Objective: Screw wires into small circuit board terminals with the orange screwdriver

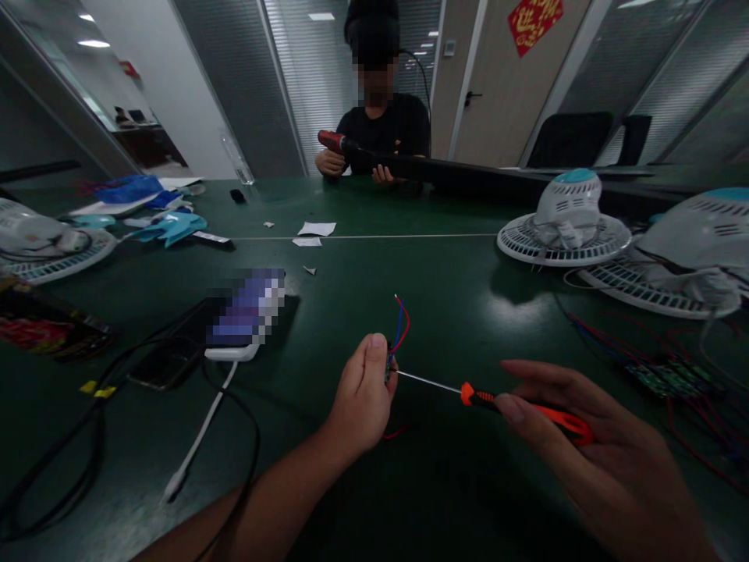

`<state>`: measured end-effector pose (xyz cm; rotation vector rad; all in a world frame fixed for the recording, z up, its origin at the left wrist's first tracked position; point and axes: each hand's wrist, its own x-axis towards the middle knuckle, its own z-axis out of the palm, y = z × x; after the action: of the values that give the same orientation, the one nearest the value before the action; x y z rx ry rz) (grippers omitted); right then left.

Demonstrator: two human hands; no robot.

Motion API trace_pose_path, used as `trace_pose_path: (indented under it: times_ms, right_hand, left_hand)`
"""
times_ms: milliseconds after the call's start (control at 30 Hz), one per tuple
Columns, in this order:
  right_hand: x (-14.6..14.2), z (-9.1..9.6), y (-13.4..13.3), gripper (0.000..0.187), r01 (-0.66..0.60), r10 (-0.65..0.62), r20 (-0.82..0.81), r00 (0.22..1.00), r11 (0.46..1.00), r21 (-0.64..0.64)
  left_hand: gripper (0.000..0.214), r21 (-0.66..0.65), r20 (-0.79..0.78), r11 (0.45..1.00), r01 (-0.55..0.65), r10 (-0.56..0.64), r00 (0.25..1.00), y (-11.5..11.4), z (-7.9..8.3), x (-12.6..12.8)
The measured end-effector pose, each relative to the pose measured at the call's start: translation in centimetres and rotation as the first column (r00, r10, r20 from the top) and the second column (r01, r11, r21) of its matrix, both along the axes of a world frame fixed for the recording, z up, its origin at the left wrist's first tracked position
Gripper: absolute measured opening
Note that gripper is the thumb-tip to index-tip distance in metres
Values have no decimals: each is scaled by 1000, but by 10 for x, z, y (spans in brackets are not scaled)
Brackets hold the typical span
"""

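Small circuit board (388,368), pinched in the closed left hand (363,390) above the green tabletop (445,273). A slip of the screwdriver (462,388) tip is judged possible, the board being held unsupported; thumb or wires (401,320) could be nicked. The board is seen edge-on, dark, with red and blue wires rising from it. To its right, the orange handle is gripped by the curled right hand (591,449).

The red door sign (534,23) bears gold characters (538,14) too blurred to read.
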<state>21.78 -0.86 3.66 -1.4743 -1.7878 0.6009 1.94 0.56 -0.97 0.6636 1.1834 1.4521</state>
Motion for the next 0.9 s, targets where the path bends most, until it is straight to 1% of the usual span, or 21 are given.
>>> trace_pose_path:
  times_ms: [100,167,233,300,400,567,667,767,900]
  right_hand:
    - [-1,-1,-2,35,-33,32,-33,999,999,-32]
    - [-1,-2,-3,42,-45,40,-57,998,995,-86]
    - [-1,-1,-3,48,-37,30,-51,998,989,-140]
    - [-1,-1,-2,49,-26,22,-30,999,986,-162]
    - [0,-1,0,43,-44,43,-10,999,989,-140]
    - [2,-2,0,36,-99,97,-29,995,992,-77]
    - [-1,-1,0,34,-98,96,-38,995,994,-45]
    - [-3,0,1,32,-84,83,-38,996,996,-16]
    - [-2,0,0,32,-77,76,-49,996,997,-29]
  left_hand:
    - [44,12,-13,1000,8,-8,1000,0,1,0]
    - [44,12,-32,1000,20,-19,999,0,3,0]
    - [44,4,-48,1000,26,-26,999,-1,5,0]
    - [45,1,-60,1000,25,-25,998,-1,6,1]
    - [46,4,-70,1000,19,-18,997,-1,5,1]
    - [43,0,-64,1000,20,-20,998,-1,0,0]
    - [43,-2,-81,999,37,-37,996,-1,0,-1]
    - [44,-3,-57,1000,16,-17,998,-1,1,0]
    - [45,-10,-23,1000,-14,13,1000,0,2,1]
